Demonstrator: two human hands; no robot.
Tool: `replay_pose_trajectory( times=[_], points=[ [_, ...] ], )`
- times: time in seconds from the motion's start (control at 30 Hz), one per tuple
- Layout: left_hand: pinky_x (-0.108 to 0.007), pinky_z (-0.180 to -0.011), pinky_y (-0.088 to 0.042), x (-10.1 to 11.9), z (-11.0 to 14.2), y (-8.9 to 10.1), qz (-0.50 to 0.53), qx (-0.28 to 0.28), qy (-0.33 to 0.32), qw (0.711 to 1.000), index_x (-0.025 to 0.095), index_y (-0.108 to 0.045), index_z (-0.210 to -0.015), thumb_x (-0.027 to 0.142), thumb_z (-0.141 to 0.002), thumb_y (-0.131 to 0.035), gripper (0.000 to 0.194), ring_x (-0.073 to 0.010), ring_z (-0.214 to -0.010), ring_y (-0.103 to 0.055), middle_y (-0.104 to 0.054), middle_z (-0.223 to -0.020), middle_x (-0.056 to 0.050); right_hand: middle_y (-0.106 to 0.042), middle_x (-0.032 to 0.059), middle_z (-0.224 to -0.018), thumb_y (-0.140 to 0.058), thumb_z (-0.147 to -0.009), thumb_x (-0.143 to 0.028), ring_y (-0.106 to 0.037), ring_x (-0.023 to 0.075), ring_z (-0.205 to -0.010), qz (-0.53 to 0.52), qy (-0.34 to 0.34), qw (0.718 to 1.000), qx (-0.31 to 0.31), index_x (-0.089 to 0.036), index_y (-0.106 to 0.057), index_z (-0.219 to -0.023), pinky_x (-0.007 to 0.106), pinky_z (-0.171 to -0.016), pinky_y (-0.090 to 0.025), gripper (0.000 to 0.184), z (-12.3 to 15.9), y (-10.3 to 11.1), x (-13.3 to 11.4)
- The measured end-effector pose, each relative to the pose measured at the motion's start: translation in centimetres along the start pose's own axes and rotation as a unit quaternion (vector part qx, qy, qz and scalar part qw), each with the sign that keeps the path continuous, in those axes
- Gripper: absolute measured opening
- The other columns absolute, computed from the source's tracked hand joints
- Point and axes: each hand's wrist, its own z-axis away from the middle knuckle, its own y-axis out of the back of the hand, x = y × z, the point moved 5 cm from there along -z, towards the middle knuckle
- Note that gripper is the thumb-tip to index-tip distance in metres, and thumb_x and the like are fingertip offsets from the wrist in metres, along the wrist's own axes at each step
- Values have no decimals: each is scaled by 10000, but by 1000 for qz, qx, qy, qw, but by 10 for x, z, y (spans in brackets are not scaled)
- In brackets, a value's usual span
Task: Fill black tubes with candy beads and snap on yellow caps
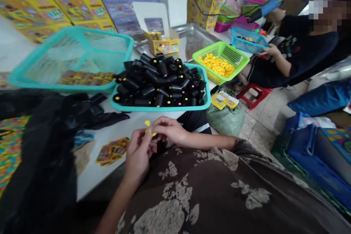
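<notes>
In front of my body, my left hand (139, 150) pinches a small yellow plastic piece (147, 123) between thumb and fingers. My right hand (170, 130) is closed against the same piece from the other side, and its lower fingers curl out of sight. Something dark shows under the fingers, too hidden to name. Just beyond the hands, a teal basket (161, 109) is heaped with black plastic cylinders (153, 76), several with yellow or pink dots on their ends. A pile of printed cards (112, 150) lies on the white table (94, 179) beside my left hand.
A larger teal basket (68, 87) holds small packed items. Farther right stand a green basket (196, 57) of yellow pieces (216, 65) and a seated person (298, 49) holding a blue basket (246, 45). Black plastic bags (55, 131) cover the table's left. Yellow boxes (74, 7) are stacked behind.
</notes>
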Motion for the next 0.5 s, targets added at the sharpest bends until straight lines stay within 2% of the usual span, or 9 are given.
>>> replay_pose_trajectory(
  times=[0.1,0.27,0.37,0.43,0.5],
  points=[
    [-205,-445,-326,-2,4,-5,44,16,10,999,224,-558,-878,708,-659,-861,611,-90,-498,-493,-588,-630,67,-589,-84,-598,-963,-638,-464,-513,87,-522,-51,-13,999,-8,-208,-625,-793,207,-495,-376,451,0,-1,3],
    [-197,-464,-363,-6,3,-7,71,37,-6,997,221,-508,-804,640,-645,-889,588,-86,-495,-499,-540,-576,77,-570,-87,-576,-966,-606,-441,-451,75,-490,-90,-7,996,-19,-202,-636,-755,222,-472,-330,435,-5,0,10],
    [-195,-454,-348,-4,1,-5,76,23,15,997,219,-522,-804,615,-632,-902,575,-86,-486,-499,-539,-570,76,-614,-72,-653,-931,-702,-459,-510,82,-559,-51,11,998,-43,-201,-677,-823,214,-516,-373,382,-6,2,9],
    [-203,-436,-337,-1,1,-2,83,1,43,996,222,-535,-815,625,-628,-901,576,-97,-491,-513,-571,-590,63,-657,-59,-738,-916,-755,-463,-571,88,-653,-13,45,996,-77,-208,-714,-914,207,-597,-438,362,-4,4,4],
    [-217,-417,-339,2,2,-1,89,-24,67,993,224,-531,-801,646,-611,-904,595,-110,-499,-524,-596,-619,49,-689,-46,-842,-959,-712,-449,-624,104,-778,21,94,989,-111,-221,-738,-1007,212,-703,-499,433,-1,6,-4]
  ],
)
